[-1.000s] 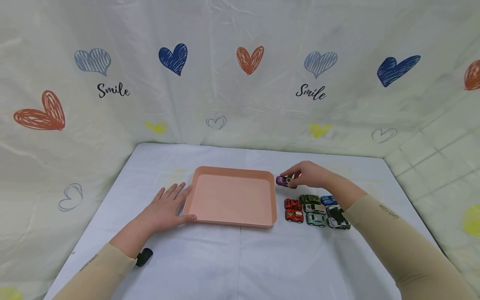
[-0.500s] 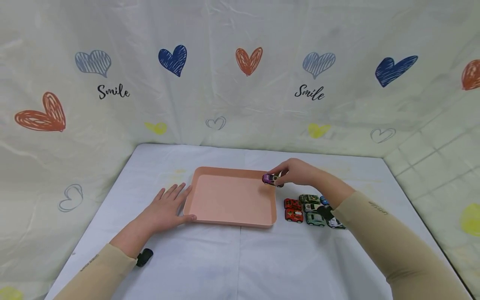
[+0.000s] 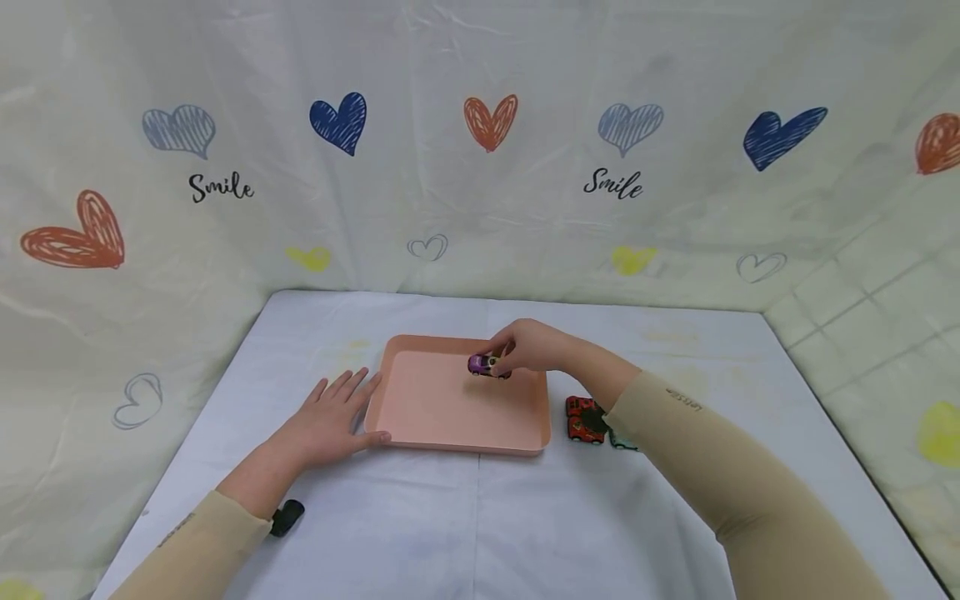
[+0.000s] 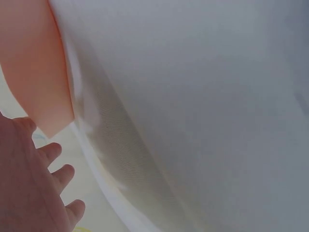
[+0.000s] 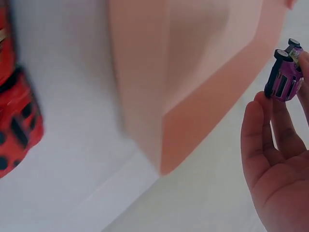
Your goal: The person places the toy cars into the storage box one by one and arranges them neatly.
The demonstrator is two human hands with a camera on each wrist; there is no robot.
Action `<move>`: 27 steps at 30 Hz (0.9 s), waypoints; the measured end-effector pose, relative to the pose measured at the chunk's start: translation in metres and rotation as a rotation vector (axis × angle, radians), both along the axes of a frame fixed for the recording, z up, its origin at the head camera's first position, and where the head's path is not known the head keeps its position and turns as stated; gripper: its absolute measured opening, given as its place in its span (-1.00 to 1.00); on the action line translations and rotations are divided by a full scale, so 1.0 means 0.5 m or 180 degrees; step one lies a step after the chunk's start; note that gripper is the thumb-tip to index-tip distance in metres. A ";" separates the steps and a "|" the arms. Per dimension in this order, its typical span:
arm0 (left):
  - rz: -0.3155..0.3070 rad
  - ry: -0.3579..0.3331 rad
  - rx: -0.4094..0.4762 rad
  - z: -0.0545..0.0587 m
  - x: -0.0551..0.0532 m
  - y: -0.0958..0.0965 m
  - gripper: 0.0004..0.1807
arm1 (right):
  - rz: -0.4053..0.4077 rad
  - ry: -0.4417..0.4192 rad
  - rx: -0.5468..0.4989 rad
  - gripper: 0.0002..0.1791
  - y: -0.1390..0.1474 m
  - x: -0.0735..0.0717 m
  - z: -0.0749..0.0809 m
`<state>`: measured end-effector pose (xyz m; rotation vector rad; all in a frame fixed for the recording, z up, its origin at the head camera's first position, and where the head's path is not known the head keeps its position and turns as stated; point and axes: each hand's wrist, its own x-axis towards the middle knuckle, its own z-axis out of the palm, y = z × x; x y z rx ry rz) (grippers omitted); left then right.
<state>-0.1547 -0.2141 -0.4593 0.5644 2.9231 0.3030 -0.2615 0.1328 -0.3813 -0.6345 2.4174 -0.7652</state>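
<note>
My right hand point(image 3: 531, 345) pinches a purple toy car point(image 3: 489, 367) between thumb and fingers, over the far part of a pink rectangular tray point(image 3: 427, 443). In the right wrist view the purple toy car point(image 5: 285, 79) shows its wheels and purple end above the palm. Spread flat at the tray's left side is my left hand point(image 3: 324, 427), its thumb and fingertips right at the rim. The left wrist view shows that hand point(image 4: 34, 179) beside the tray's pink wall point(image 4: 41, 72).
Right of the tray, two red toy cars point(image 3: 585, 418) and part of a green toy car point(image 3: 622, 442) show; the right sleeve point(image 3: 697, 450) covers the others. A white cloth point(image 3: 420, 525) covers the table. A hanging sheet printed with hearts point(image 3: 491, 122) stands behind.
My right hand has carried the purple toy car leftward from the table beyond the red cars to above the tray. My left hand stays at the tray's left side.
</note>
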 end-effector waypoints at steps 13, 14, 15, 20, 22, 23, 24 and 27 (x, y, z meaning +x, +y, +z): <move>0.0074 -0.0033 -0.0085 0.002 0.001 0.006 0.12 | 0.0583 0.0014 0.0226 -0.59 -0.138 0.006 -0.022; 0.0083 -0.0037 -0.0107 0.002 0.001 0.006 0.12 | 0.0602 0.0010 0.0244 -0.59 -0.146 0.006 -0.023; 0.0079 -0.0034 -0.0104 0.002 0.001 0.005 0.12 | 0.0620 0.0011 0.0254 -0.59 -0.154 0.005 -0.026; 0.0069 -0.0017 -0.0133 0.001 0.001 0.002 0.13 | 0.0760 -0.0034 0.0307 -0.61 -0.189 0.009 -0.042; 0.0056 -0.0009 -0.0125 0.002 0.001 0.001 0.14 | 0.0851 -0.0062 0.0356 -0.62 -0.201 0.014 -0.050; 0.0053 -0.0010 -0.0121 0.002 0.001 0.001 0.14 | 0.0894 -0.0090 0.0373 -0.62 -0.207 0.016 -0.055; 0.0051 -0.0014 -0.0122 0.003 0.001 0.001 0.15 | 0.0922 -0.0129 0.0378 -0.63 -0.211 0.019 -0.059; 0.0054 -0.0023 -0.0123 0.004 0.002 0.000 0.15 | 0.0979 -0.0188 0.0433 -0.63 -0.223 0.027 -0.070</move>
